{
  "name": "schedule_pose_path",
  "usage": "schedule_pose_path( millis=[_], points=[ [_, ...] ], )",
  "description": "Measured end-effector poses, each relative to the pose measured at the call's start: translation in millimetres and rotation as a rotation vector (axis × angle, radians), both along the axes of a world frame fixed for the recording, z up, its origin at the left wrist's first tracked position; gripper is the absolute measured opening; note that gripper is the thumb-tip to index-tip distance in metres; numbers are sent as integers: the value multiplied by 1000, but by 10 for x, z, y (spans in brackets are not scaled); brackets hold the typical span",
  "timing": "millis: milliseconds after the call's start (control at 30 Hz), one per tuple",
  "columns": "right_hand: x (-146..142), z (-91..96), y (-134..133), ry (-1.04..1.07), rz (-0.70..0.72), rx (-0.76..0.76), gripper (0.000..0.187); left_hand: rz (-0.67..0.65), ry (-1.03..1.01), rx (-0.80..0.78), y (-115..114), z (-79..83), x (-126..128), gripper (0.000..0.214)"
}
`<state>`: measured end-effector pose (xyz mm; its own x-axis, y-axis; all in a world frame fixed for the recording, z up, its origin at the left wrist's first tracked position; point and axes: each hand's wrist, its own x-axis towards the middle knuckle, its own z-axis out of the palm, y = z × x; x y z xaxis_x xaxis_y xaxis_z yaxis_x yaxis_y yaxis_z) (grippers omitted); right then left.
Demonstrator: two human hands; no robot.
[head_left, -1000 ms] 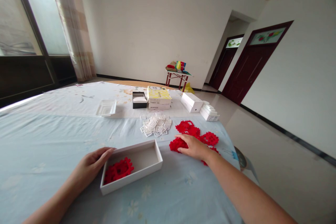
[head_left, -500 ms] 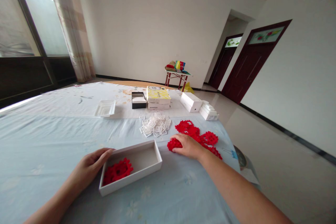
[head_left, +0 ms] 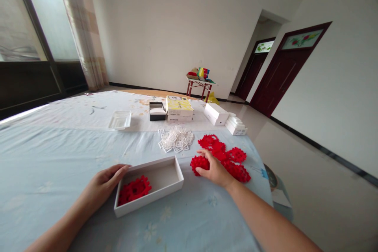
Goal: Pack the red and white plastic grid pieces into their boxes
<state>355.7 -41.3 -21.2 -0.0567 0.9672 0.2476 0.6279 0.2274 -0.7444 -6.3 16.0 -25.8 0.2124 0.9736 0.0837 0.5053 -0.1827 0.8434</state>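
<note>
My left hand (head_left: 108,181) grips the far left wall of a shallow white box (head_left: 165,195), fingers outside and thumb along the rim. Red plastic gear-like pieces (head_left: 136,189) lie in the left end of that box; its right end shows bare bottom. To the right of the box, my right hand (head_left: 214,168) curls its thumb and fingers around a red gear-like piece (head_left: 198,164), just off the box's corner. Whether it holds one piece or a stack cannot be made out. More red toothed pieces (head_left: 236,155) lie spread behind and beside this hand.
A heap of small white square plastic pieces (head_left: 176,139) lies beyond the box. Farther back stand a clear tray (head_left: 119,120), a small black box (head_left: 157,117), a yellow-and-white box (head_left: 179,107) and white boxes (head_left: 216,114). The tablecloth's (head_left: 183,224) edge curves down at the right.
My right hand has shifted slightly right and turned, showing more of the red piece between its thumb and fingers. My left hand stays on the box. The camera view has moved a little.
</note>
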Motion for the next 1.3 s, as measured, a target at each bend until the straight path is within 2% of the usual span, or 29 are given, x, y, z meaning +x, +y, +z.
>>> schedule_pose_path(
  millis=[167, 367, 767, 900, 1033, 1167, 1300],
  points=[
    [8, 92, -82, -104, 52, 52, 54, 1, 2, 3, -6, 4, -6, 44],
    [37, 115, -109, -184, 70, 120, 50, 20, -1, 3, -9, 24, 12, 45],
    [25, -7, -70, -467, 88, 254, 41, 12, -18, 9, -21, 26, 31, 46],
    [-4, 19, -69, -504, 90, 243, 37, 8, -28, 16, -38, 30, 43, 47],
    [21, 42, -100, -537, 107, 185, 43, -16, -39, 44, -63, 51, 56, 45],
    [40, 180, -131, -508, 129, 71, 45, -17, -46, 42, -91, 80, 70, 43],
    [-154, 544, -130, -388, 168, 133, 45, -22, -51, 35, -98, 84, 82, 42]
  ],
)
